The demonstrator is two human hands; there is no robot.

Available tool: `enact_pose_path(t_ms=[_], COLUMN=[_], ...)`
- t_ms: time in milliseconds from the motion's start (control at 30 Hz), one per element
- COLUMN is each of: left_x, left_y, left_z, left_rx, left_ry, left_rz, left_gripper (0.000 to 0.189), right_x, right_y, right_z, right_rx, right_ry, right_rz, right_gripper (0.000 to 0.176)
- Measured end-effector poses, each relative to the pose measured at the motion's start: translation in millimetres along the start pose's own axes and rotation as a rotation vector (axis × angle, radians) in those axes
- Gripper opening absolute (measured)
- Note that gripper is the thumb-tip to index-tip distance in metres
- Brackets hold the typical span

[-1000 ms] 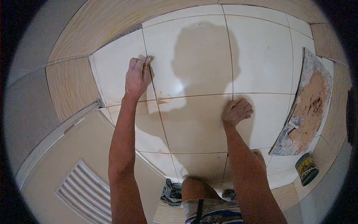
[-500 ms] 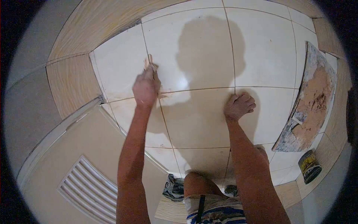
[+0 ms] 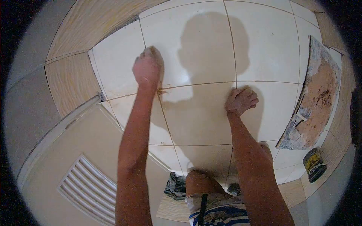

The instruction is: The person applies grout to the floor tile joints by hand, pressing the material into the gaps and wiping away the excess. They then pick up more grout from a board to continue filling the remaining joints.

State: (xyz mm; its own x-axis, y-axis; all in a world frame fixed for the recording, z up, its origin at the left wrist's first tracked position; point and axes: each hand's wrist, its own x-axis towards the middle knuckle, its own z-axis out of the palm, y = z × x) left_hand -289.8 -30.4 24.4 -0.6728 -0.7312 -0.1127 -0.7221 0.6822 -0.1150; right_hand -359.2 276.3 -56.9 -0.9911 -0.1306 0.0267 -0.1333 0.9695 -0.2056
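Note:
White floor tiles (image 3: 200, 113) with brownish joints lie under both hands. My left hand (image 3: 148, 67) is closed over the joint between two upper-left tiles; whatever its fingers hold is hidden beneath them. Just below it, an orange-brown smear (image 3: 162, 91) marks the place where joints cross. My right hand (image 3: 241, 101) rests on the tiles right of the middle, beside another joint crossing, with its fingers curled in and nothing visible in them.
A board (image 3: 320, 98) carrying pinkish-brown powder lies at the right, with a yellow and black can (image 3: 313, 165) below it. A louvred door panel (image 3: 90, 180) is at the lower left. A dark crumpled cloth (image 3: 176, 186) lies near my knee.
My left hand has turned and closed further, so the pale piece that showed at its fingertips is out of sight. My right hand stays in place on the tiles. The view has shifted slightly.

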Motion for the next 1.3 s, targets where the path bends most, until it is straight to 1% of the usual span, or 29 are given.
enact_pose_path(t_ms=[67, 133, 167, 233, 300, 333, 367, 400, 433, 500, 567, 600, 633, 667, 700, 767, 800, 867, 900, 933, 967, 1033, 1067, 1133, 1167, 1233, 1267, 1300], left_x=[-24, -46, -58, -60, -48, -38, -16, 0, 18, 34, 16, -3, -28, -52, -68, -89, -83, -55, -35, -16, -2, 8, 2, -17, -23, -30, -30, -26], left_y=[15, 16, 14, 14, 0, -16, -34, -33, -34, -33, -33, -31, -36, -29, -31, -40, -44, -59, -63, -49, -41, -41, -42, -42, -47, -62, -65, -65], left_z=[6, 12, 18, 3, -17, -20, -11, -25, -29, -29, 1, 4, 19, 6, 5, 6, 4, 1, 0, -19, -27, -9, -2, 10, 13, 13, 12, 8], left_rx=[-0.003, -0.01, -0.003, 0.01, -0.15, -0.244, -0.201, -0.213, -0.244, -0.178, 0.02, -0.022, -0.091, -0.131, -0.22, -0.184, -0.183, -0.244, -0.378, -0.363, -0.414, -0.324, -0.329, -0.331, -0.334, -0.309, -0.348, -0.353], left_ry=[0.02, 0.055, 0.086, 0.12, -0.276, -0.106, -0.044, 0.075, 0.151, 0.099, 0.019, 0.052, 0.097, 0.003, 0.023, -0.081, -0.078, 0.007, 0.105, 0.08, 0.123, 0.118, 0.122, 0.129, 0.129, 0.177, 0.186, 0.187], left_rz=[-0.022, -0.046, -0.029, -0.011, -0.145, -0.032, 0.024, 0.067, 0.08, 0.171, 0.205, 0.266, 0.284, 0.229, 0.331, 0.256, 0.253, 0.207, 0.179, 0.049, 0.03, 0.117, 0.114, 0.216, 0.22, 0.417, 0.464, 0.468], left_gripper=[0.028, 0.028, 0.027, 0.026, 0.022, 0.021, 0.021, 0.021, 0.023, 0.026, 0.029, 0.03, 0.03, 0.033, 0.034, 0.032, 0.032, 0.032, 0.028, 0.026, 0.024, 0.02, 0.02, 0.026, 0.026, 0.03, 0.033, 0.033], right_x=[-2, -1, -1, -2, -1, -3, -6, -4, -3, -2, -1, -1, -1, -1, -1, -1, -1, -2, -3, -3, -2, -2, -1, -1, -2, -2, -1, -2], right_y=[-1, 0, 1, 1, 1, 2, 3, 3, 3, 3, -1, -1, -2, -2, -2, -2, -2, -1, 1, 4, 5, 2, 0, 1, 1, 2, 2, 1], right_z=[-1, 0, 1, 2, 4, 4, 3, 3, 3, 2, 0, -2, -4, -4, -3, -2, -3, 0, 3, 5, 4, 0, 0, 1, 2, 2, 3, 3], right_rx=[0.022, -0.14, -0.136, -0.085, -0.026, 0.021, 0.016, -0.024, -0.065, -0.084, -0.088, -0.034, 0.019, 0.023, -0.007, -0.034, -0.007, 0.016, -0.007, -0.03, -0.038, 0.004, 0.003, -0.029, -0.031, -0.085, -0.088, -0.11], right_ry=[0.011, -0.014, -0.014, 0.018, 0.04, 0.06, 0.055, 0.03, 0.005, 0.006, 0.005, -0.024, -0.054, -0.059, -0.048, -0.037, -0.03, -0.022, -0.016, -0.008, -0.005, -0.067, -0.063, -0.023, -0.021, 0.019, 0.024, 0.051], right_rz=[-0.012, -0.008, -0.011, -0.025, -0.018, -0.011, -0.003, -0.014, -0.027, -0.019, -0.02, 0.002, 0.026, 0.025, 0.034, 0.043, 0.038, 0.032, 0.025, 0.017, 0.015, 0.037, 0.032, 0.022, 0.025, -0.015, -0.011, -0.025], right_gripper=[0.043, 0.042, 0.042, 0.041, 0.041, 0.04, 0.04, 0.04, 0.041, 0.041, 0.041, 0.041, 0.041, 0.041, 0.042, 0.042, 0.043, 0.044, 0.045, 0.045, 0.045, 0.047, 0.047, 0.047, 0.047, 0.043, 0.043, 0.043])
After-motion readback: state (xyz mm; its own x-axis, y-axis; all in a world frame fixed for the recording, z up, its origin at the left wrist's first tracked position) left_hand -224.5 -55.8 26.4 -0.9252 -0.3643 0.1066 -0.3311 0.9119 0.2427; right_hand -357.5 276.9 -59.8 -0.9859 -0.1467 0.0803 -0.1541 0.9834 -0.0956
